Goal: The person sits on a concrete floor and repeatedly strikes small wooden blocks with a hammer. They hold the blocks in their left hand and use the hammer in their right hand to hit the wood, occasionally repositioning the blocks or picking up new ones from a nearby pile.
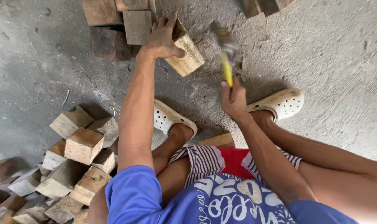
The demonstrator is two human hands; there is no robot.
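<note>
Head view looked straight down at you seated on the concrete floor (329,49). Your left hand (161,39) was clamped over the block (187,54), fingers across its top and thumb down the near face, holding it tilted on the floor ahead of your left clog (169,118). Your right hand (234,99) was closed round the yellow handle of the hammer (225,54), whose head was blurred just right of the block.

The block was a squat, rough-sawn chunk of pale wood with sharp corners and an open-grained end face. It looked stiff, fairly heavy for its size and not fragile, and the dry sawn faces should have given good grip. Taking it across the top, clear of the face nearest the hammer, seemed the safe hold.

Darker blocks (113,25) lay stacked behind it, and a loose pile (78,153) of similar pale offcuts sat at your left. The floor was gritty and grey.
</note>
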